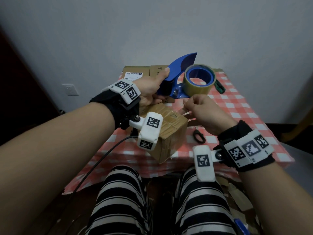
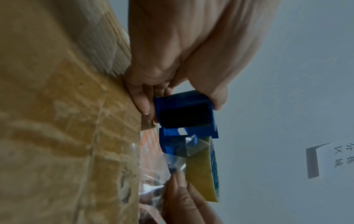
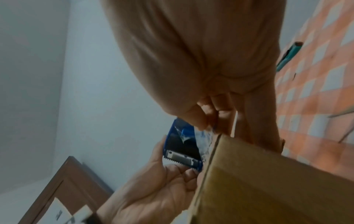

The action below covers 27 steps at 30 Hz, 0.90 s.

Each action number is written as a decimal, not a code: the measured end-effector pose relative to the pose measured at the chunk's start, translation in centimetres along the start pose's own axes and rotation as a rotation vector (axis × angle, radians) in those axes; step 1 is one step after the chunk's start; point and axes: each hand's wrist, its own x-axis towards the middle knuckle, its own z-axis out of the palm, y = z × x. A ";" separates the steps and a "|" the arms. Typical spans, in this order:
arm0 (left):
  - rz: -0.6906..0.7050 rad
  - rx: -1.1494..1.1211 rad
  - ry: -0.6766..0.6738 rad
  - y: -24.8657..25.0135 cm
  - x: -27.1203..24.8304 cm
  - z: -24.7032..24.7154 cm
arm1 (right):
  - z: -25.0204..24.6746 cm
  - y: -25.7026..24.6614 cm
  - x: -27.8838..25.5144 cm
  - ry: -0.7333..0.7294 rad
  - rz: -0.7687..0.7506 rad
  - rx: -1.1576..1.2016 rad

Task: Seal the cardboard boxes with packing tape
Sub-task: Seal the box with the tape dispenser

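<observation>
Fingers of the left hand (image 1: 150, 89) wrap the blue tape dispenser (image 1: 176, 77); right hand (image 1: 201, 109) pinches its loose tape end (image 2: 172, 159) above a cardboard box (image 1: 171, 133) on the checked tablecloth (image 1: 237, 102), grey wall (image 1: 152, 28) behind.

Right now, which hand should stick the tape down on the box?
Probably the right hand: it already pinches the loose tape end just above the cardboard box. The left hand is busy gripping the blue dispenser.
</observation>
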 end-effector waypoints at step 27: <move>-0.047 0.006 -0.046 0.5 -0.8 -0.8 | -0.7 -0.6 -1.0 -0.121 -0.176 0.024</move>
